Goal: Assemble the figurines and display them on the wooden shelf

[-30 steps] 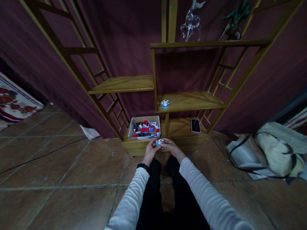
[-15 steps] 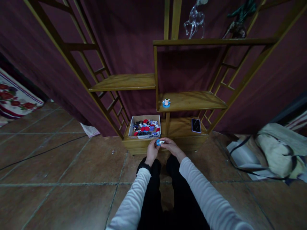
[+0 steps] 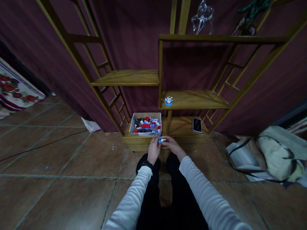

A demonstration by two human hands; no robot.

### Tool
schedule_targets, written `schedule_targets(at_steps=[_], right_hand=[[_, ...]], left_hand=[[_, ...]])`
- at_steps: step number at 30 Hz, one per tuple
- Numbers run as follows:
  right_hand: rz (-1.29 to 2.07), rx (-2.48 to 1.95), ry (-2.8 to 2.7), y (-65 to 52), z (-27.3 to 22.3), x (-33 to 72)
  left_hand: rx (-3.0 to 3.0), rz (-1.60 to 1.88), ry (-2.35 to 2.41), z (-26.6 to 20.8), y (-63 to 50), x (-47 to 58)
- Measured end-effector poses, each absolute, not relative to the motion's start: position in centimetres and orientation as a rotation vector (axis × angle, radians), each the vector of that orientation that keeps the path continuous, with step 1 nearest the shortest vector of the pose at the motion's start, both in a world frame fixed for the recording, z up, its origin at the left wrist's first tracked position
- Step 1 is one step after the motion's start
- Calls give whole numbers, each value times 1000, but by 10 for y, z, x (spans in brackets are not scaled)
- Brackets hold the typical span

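A small blue-and-white figurine (image 3: 161,140) is held between both hands, just in front of the low cabinet. My left hand (image 3: 153,150) is closed on its blue end, while the fingers of my right hand (image 3: 172,144) pinch the white end. Past my hands, an open cardboard box (image 3: 133,118) full of several red, black, white and purple figurines rests on the cabinet's bottom board. One figurine with a blue base (image 3: 169,101) stands upright at the left end of the middle right shelf (image 3: 196,99).
A tablet or phone with a purple edge (image 3: 197,125) lies on the bottom board. Above are a left shelf (image 3: 129,77), a clear glass horse (image 3: 203,17) and a green ornament (image 3: 251,16). Bags (image 3: 273,153) lie on the floor at right; a black cable (image 3: 43,145) at left.
The view has shifted slightly. The figurine has been turned a little between my fingers, both hands still on it. The box and the shelf figurine stay in place.
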State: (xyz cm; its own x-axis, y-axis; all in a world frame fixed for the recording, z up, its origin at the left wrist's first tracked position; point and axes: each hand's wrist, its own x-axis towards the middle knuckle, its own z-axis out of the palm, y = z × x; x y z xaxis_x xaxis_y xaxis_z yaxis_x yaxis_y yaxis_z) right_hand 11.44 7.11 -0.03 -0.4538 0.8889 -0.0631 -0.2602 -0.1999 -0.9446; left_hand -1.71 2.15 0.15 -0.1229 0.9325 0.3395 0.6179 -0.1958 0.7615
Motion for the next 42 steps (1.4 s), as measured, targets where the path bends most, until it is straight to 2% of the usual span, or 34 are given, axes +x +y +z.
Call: schedule_targets(at_steps=[7,42], right_hand=[[1761,-858,-1218,72,-2,115],[1777,-963,-1195,75,-9,116]], left_hand=[[1901,1060,1826,4,16,-15],[1612,1249,1596,-3,26,-22]])
